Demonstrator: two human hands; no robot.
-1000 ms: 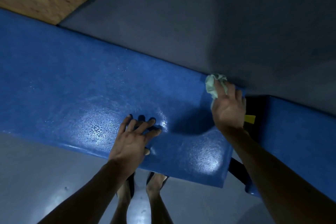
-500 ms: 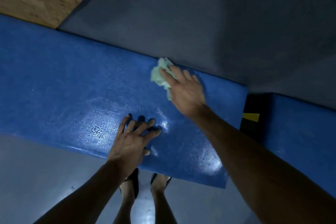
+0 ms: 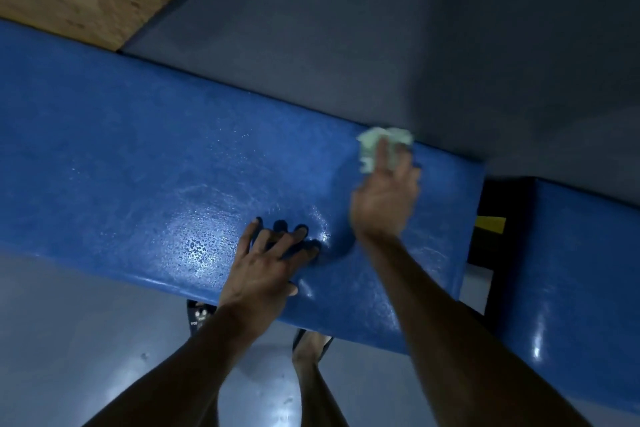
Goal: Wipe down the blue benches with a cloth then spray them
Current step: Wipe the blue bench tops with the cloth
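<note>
Two blue benches show: the long blue bench [image 3: 145, 163] under both hands, and a second blue bench [image 3: 581, 274] to its right, parted by a dark gap holding one yellow tag [image 3: 490, 224]. One pale green cloth [image 3: 372, 149] lies crumpled at the surface's far edge, against the grey wall [image 3: 381, 28]. The right hand [image 3: 384, 199] presses it down, grip wide with fingers stretched over it, blurred. The left hand [image 3: 266, 263] rests flat near the front edge, grip wide. Open surface runs leftward. Writing on the sandal [image 3: 199, 317] is too small to read
</note>
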